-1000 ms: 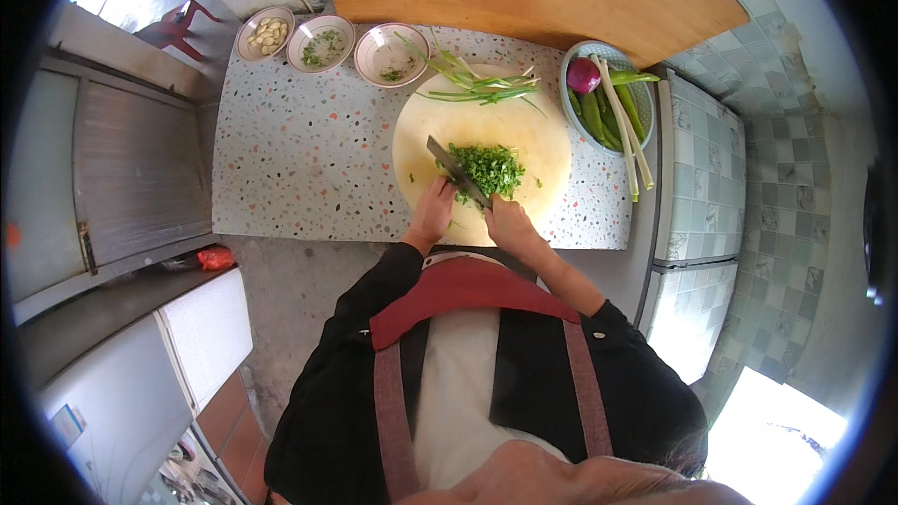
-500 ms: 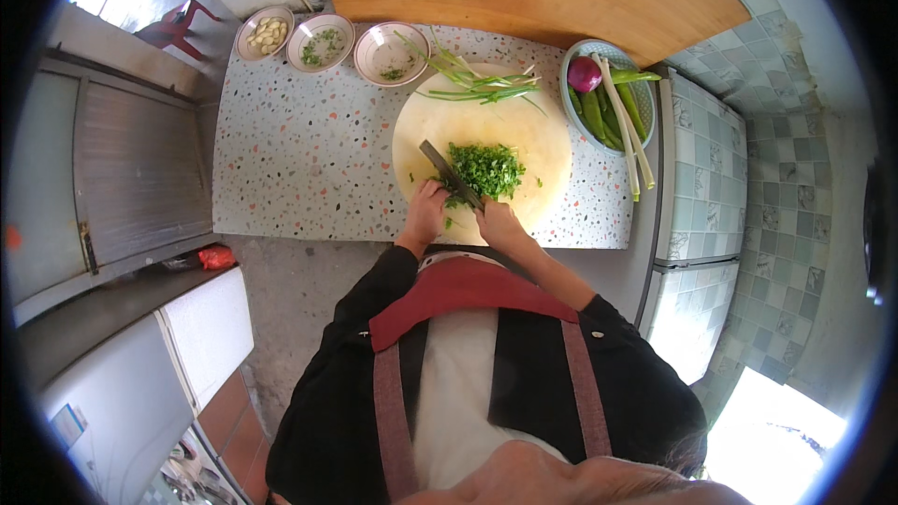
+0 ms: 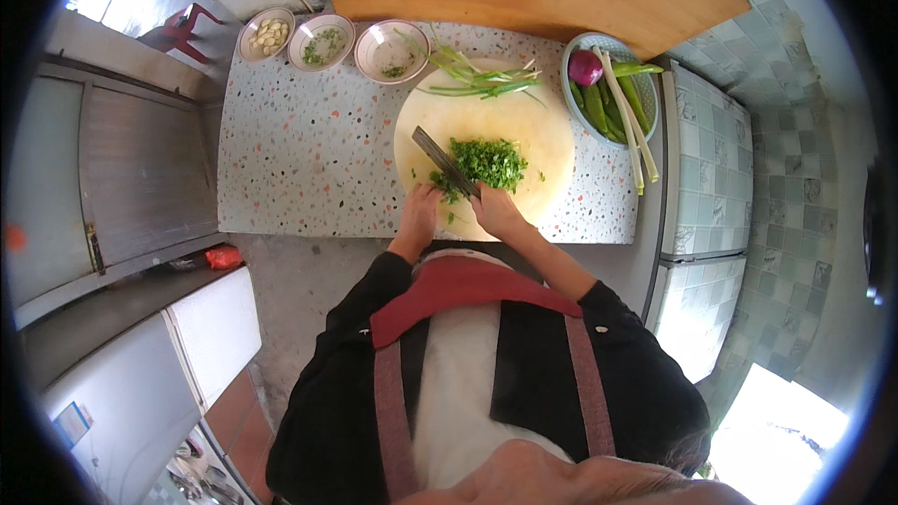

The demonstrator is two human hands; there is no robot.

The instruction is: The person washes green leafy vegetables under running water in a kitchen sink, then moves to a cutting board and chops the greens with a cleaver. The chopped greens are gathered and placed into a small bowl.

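On a round cutting board (image 3: 533, 126) lies a heap of finely chopped green herbs (image 3: 488, 164). My right hand (image 3: 497, 212) is closed around the handle of a kitchen knife (image 3: 440, 157), whose dark blade slants up and left along the heap's left side. Beside the blade, my left hand (image 3: 419, 212) has its fingers bent and pressed together on a small bunch of greens (image 3: 446, 189). The fingertips are partly hidden there. A bundle of green onions (image 3: 482, 84) rests across the board's far edge.
Three bowls line the far left of the speckled counter (image 3: 299, 154): one with garlic cloves (image 3: 268, 35), one with chopped greens (image 3: 322, 42), one with few bits (image 3: 393, 51). A blue basket (image 3: 652, 112) at right holds a red onion (image 3: 586, 67), green peppers (image 3: 596, 110) and white stalks (image 3: 625, 117).
The knife has shifted slightly up and left. My left hand has moved a little left and down, away from the blade. The whole view has tilted slightly.
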